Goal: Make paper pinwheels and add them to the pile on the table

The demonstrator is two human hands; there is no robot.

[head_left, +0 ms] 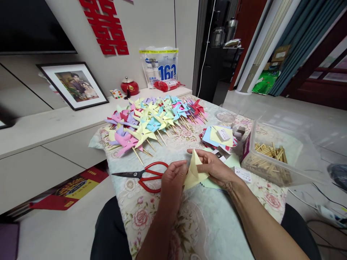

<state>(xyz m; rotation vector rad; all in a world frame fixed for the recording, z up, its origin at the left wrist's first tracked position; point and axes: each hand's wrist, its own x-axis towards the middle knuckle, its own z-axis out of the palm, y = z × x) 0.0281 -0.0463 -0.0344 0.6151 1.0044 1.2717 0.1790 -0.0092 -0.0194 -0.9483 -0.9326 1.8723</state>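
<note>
Between my hands is a folded sheet of pale yellow paper (194,174), raised above the flowered tablecloth. My left hand (175,176) grips its left edge, the fingers bent together. On the other side, my right hand (214,167) pinches the paper between thumb and fingers. Red-handled scissors (145,176) lie just left of my left hand, blades pointing left. Under and beside my right hand are light green paper sheets (214,184) and a small white box (242,174). Many finished paper pinwheels (154,124) on wooden sticks are heaped at the far side.
A clear plastic bin (271,169) of short wooden sticks (273,157) stands at the right. Coloured paper squares (217,136) carry another small box (223,135). Behind the table, a low cabinet (54,124) holds a framed photo (74,86) and a red jar (130,87).
</note>
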